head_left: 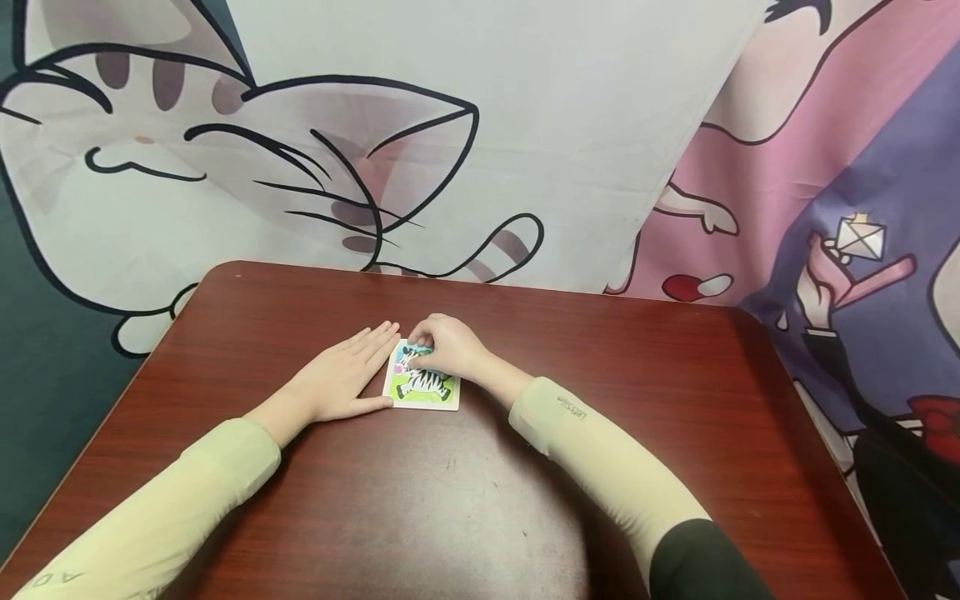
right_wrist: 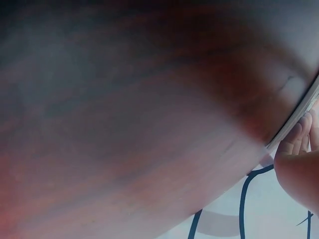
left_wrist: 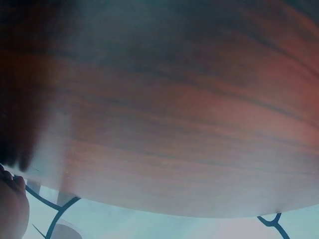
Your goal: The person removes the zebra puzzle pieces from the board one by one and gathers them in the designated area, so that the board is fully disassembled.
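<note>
A small square board [head_left: 423, 398] with a light border and a zebra picture on green and blue lies on the table. My left hand [head_left: 345, 371] rests along its left side, fingers straight, thumb at the near left corner. My right hand [head_left: 450, 346] is over the board's upper part, its fingers bent and its thumb pointing left across the zebra. Whether it pinches anything is hidden. In the right wrist view, the right hand [right_wrist: 301, 159] is at the board's thick edge [right_wrist: 291, 122]. Only a bit of the left hand [left_wrist: 12, 204] shows in the left wrist view.
The reddish-brown wooden table [head_left: 300, 500] has rounded far corners. Behind it hangs a cloth with a cartoon cat [head_left: 142, 208], and to the right a pink and purple printed cloth [head_left: 825, 208]. Something dark [head_left: 900, 500] is at the right edge.
</note>
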Demonstrator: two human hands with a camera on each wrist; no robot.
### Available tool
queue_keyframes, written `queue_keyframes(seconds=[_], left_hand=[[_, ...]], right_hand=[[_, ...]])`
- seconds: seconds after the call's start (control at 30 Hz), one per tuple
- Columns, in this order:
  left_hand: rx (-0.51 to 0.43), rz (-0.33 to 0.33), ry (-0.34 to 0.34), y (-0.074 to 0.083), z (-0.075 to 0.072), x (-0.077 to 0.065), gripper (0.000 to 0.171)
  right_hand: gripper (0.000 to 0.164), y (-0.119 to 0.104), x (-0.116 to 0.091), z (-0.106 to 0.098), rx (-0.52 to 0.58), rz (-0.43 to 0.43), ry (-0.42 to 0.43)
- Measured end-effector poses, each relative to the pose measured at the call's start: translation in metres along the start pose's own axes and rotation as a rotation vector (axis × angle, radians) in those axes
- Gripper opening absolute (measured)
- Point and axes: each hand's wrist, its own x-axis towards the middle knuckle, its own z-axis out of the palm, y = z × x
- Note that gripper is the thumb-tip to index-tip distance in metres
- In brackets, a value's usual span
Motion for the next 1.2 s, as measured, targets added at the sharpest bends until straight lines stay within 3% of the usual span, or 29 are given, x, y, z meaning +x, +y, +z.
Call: queue_keyframes(seconds=[0.53, 0.93, 1.2], left_hand=[[-0.01, 0.01, -0.006, 0.0006, -0.0017, 0.0031, 0.095], [-0.034, 0.013, -0.041, -0.0002, -0.0025, 0.0045, 0.094], [-0.05, 0.02, -0.028, -0.0007, -0.0022, 0.0042, 0.094]], right_hand=[[0.029, 0.0002, 0.0019, 0.0044, -0.025, -0.017, -0.005], [0.03, 0.0017, 0.0035, 0.0008, 0.114, 0.032, 0.014], [0.025, 0.0049, 0.0035, -0.001, 0.22, 0.06, 0.03]])
